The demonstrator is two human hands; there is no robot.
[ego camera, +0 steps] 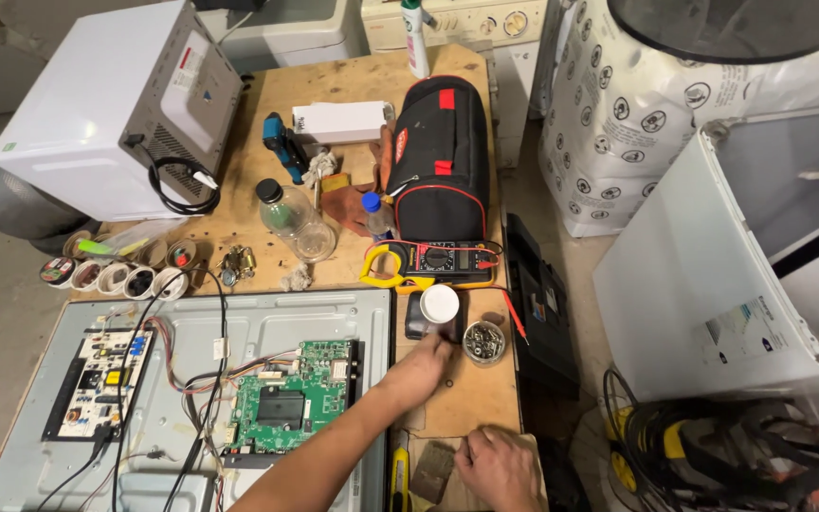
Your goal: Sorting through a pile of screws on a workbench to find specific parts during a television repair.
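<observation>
My left hand (417,372) reaches across the wooden bench (447,417) from the lower left. Its fingertips touch the near edge of a dark jar with a white lid (439,305), and I see no grip around it. A small round tin of screws (483,342) stands just right of the jar. My right hand (500,466) rests curled on the bench at the bottom edge, next to a grey-brown pad (433,471) and a yellow utility knife (398,477). I see nothing held in it.
A television back panel (267,318) lies at the left with a green circuit board (288,403) and a white one (101,379). Behind the jar are a yellow clamp meter (428,261), a black-and-red tool bag (441,156), bottles and solder rolls (111,277). A white microwave (116,100) stands far left.
</observation>
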